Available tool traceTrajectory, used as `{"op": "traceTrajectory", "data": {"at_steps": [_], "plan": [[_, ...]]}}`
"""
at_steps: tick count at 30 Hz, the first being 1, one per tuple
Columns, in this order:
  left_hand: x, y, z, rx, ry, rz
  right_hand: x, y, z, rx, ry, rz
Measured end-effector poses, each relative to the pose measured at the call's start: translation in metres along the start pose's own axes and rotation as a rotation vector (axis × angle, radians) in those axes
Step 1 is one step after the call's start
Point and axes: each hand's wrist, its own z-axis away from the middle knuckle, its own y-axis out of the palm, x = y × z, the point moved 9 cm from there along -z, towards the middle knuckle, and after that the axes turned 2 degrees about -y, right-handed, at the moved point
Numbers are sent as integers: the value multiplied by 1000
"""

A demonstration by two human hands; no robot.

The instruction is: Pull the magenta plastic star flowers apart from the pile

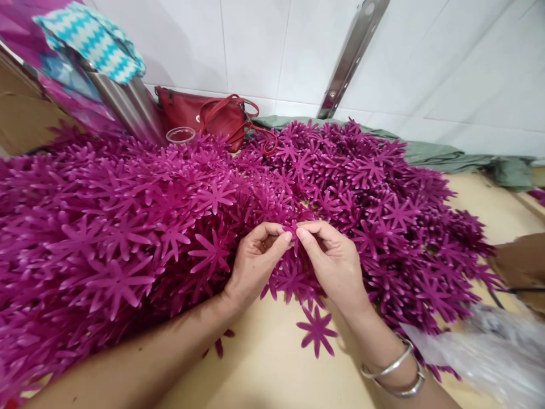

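Observation:
Between thumb and forefinger, my left hand [259, 258] pinches one side of a purple flower-shaped piece [292, 228]. My right hand [334, 258] grips its other side the same way, and the fingertips of both hands nearly meet. The fingers cover much of the piece. Around and behind my hands lies a big heap of purple flower pieces [114, 284] with long narrow petals. One loose purple flower [317, 331] rests flat on the tan tabletop [264, 363], below my right hand.
At the back left stand a metal tumbler [128, 105] under a blue-and-white zigzag cloth [96, 42], a red handbag [183, 111] and a clear round cup [180, 134]. Clear plastic bags [481, 352] lie at the right. Green cloth [443, 156] runs along the white tiled wall [255, 45].

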Motion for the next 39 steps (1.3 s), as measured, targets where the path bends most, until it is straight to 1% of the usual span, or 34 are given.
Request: {"op": "traceTrajectory", "data": {"at_steps": [5, 7, 9, 12, 15, 19, 21, 26, 30, 36, 39], "plan": [[-1, -2, 0, -17, -6, -57, -18, 8, 2, -2, 121, -234], [4, -4, -1, -25, -36, -26, -29, 9, 2, -40, 197, -379], [8, -8, -3, -49, -52, 7, -39, 7, 1, -110, 266, -548], [10, -13, -5, -88, -35, 12, -50, 3, -2, -179, 332, -712], [11, -14, -5, -97, -42, 25, -54, 0, -4, -175, 366, -724], [11, -21, -4, -185, -93, 91, -60, -5, -5, -218, 377, -769], [12, -22, -3, -208, -124, 108, -62, -6, -5, -236, 388, -816], [9, -19, -3, -195, -113, 149, -62, 0, -6, -192, 461, -891], [8, -16, -4, -164, -96, 195, -52, 7, -5, -118, 503, -890], [9, -18, -6, -170, -98, 209, -44, 13, -4, -4, 479, -785], [10, -19, -6, -178, -106, 227, -43, 10, -6, -29, 417, -742]]}}
